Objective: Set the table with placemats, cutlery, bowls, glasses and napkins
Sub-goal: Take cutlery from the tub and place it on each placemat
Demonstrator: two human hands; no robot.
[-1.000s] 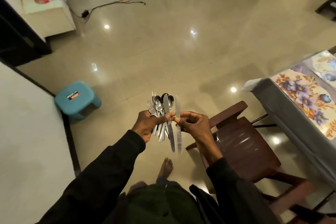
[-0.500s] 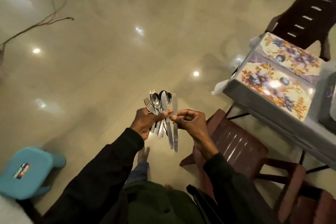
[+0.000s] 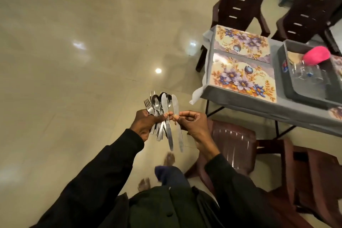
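"Two hands are raised above the floor. What do they hold?"

"The left hand grips a bundle of cutlery, with forks and spoons fanned upward. The right hand pinches one knife between thumb and fingertips, blade up, just beside the bundle."

"What has changed in the last second?"

"The hold is the same. The view has swung from open floor to the table, which is now close on the right. At its left end the near placemat fills one corner and the far placemat the other. A grey tray beside them holds glasses."

"What does that mean for the task?"

"The placemats at this end look laid, with no cutlery on them yet. The person seems to be arriving to set the knife down. A brown chair stands at the table's near edge."
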